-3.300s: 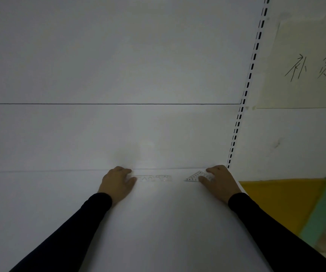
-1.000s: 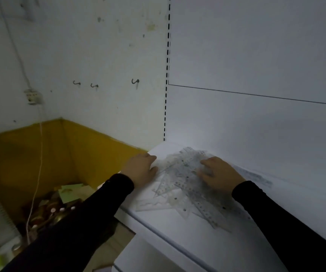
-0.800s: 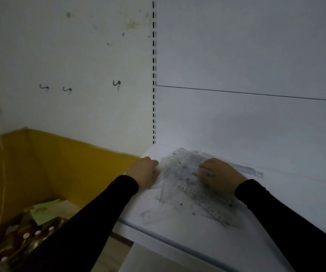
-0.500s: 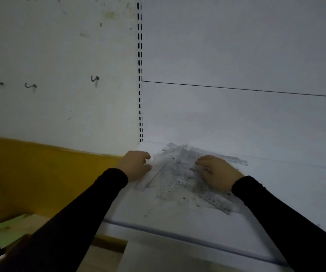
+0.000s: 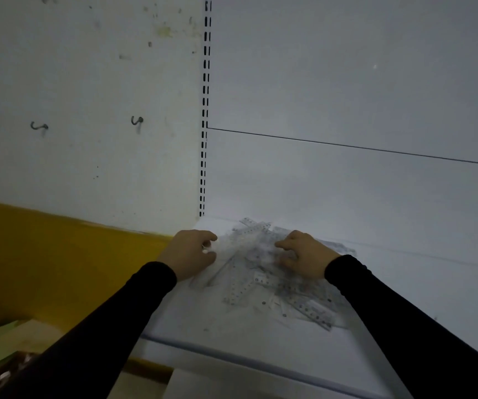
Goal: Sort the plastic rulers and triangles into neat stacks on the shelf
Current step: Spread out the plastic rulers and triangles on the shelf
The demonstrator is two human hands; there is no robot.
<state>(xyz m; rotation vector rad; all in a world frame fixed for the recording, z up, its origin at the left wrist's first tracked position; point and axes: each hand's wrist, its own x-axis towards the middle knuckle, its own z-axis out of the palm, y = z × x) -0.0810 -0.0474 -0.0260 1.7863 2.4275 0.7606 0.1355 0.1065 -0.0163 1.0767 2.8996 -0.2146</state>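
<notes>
the left hand [image 5: 190, 253] is resting at the left edge of the white shelf [image 5: 232, 332], fingers curled on the pile's edge; whether they are gripping a piece, i cannot tell. the jumbled pile of clear rulers and triangles [image 5: 263, 280] is lying at the shelf's left end. the right hand [image 5: 304, 254] is pressing on it with bent, spread fingers.

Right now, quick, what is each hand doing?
Left hand: fingers curled, pinching a clear piece at the edge of the ruler pile.
Right hand: fingers bent on the pile; grip cannot be told.

Single pieces in the blurred clear pile [image 5: 263, 272] cannot be told apart; hands hide its edges.
</notes>
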